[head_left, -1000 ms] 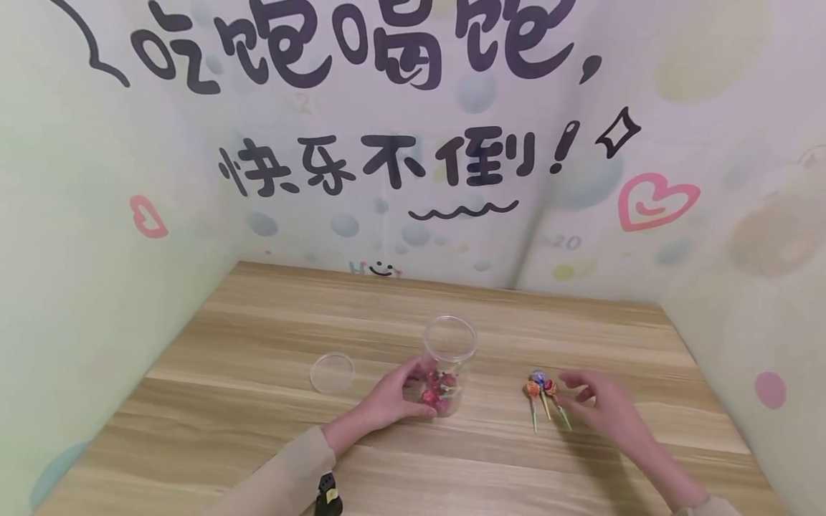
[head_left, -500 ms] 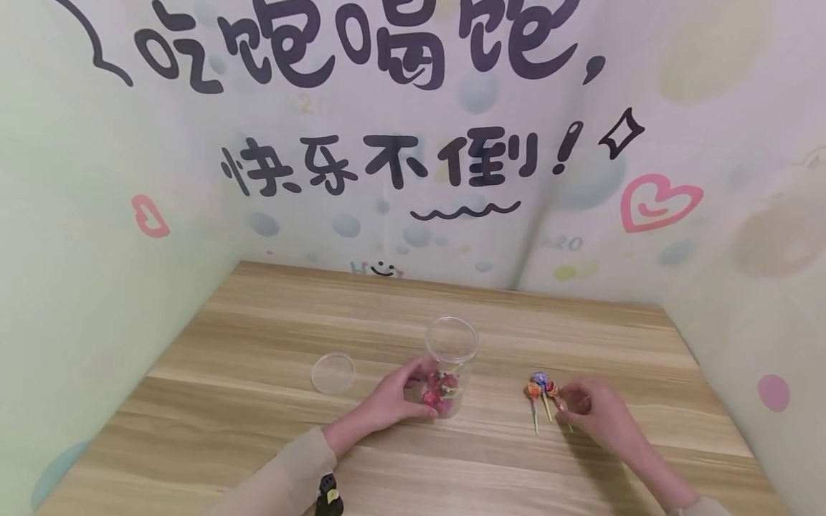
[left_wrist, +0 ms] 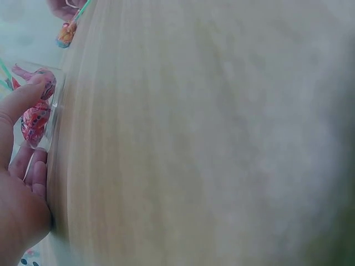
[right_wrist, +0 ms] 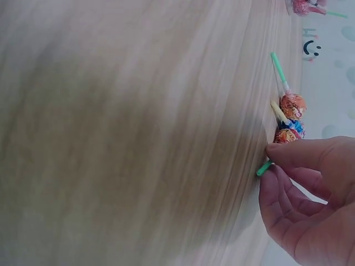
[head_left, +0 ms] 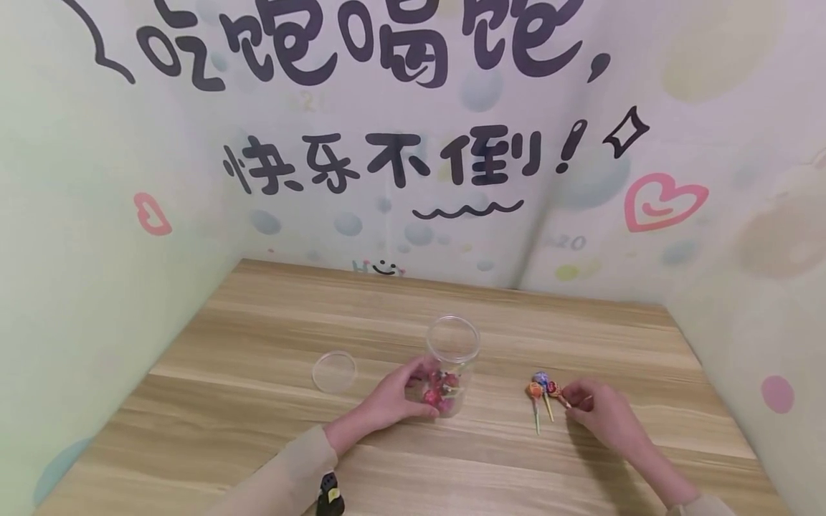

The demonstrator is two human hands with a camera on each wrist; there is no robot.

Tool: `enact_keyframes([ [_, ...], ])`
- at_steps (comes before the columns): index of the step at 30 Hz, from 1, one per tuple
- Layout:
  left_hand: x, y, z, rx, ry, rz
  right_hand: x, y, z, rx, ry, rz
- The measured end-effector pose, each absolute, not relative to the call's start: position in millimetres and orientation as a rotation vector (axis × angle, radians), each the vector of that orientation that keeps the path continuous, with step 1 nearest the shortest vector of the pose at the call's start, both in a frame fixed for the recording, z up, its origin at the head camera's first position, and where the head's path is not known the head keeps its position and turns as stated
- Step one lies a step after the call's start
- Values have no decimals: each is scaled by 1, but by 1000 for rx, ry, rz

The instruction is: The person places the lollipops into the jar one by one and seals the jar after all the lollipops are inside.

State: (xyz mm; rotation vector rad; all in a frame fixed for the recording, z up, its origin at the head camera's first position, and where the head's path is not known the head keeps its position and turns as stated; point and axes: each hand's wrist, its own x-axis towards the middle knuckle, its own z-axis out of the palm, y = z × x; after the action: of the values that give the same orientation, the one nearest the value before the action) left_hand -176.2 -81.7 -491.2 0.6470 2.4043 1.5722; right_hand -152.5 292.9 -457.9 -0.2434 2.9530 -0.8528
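Note:
My left hand grips a clear open-topped jar from its left side, thumb at the front. Inside the jar lie several red-wrapped lollipops. To the right, my right hand pinches the stick of one red-and-orange lollipop between thumb and fingers; the stick's green end shows below the thumb. This lollipop is low over the table or on it; which, I cannot tell. Against its head lie an orange lollipop with a green stick and a blue lollipop with a pale yellow stick.
A round clear lid lies flat on the wood-grain table, left of the jar. Printed walls close in the table at the back and both sides. A small black-and-yellow item shows below the left sleeve.
My right hand has come down onto the rightmost lollipop, and its fingers have closed on the stick. The left hand and the jar have stayed in place.

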Motion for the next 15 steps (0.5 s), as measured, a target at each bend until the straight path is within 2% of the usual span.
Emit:
enact_keyframes([
  [15,-175,-83,-494,666,2441,1563,-160,296,-447,-353,2993,-760],
])
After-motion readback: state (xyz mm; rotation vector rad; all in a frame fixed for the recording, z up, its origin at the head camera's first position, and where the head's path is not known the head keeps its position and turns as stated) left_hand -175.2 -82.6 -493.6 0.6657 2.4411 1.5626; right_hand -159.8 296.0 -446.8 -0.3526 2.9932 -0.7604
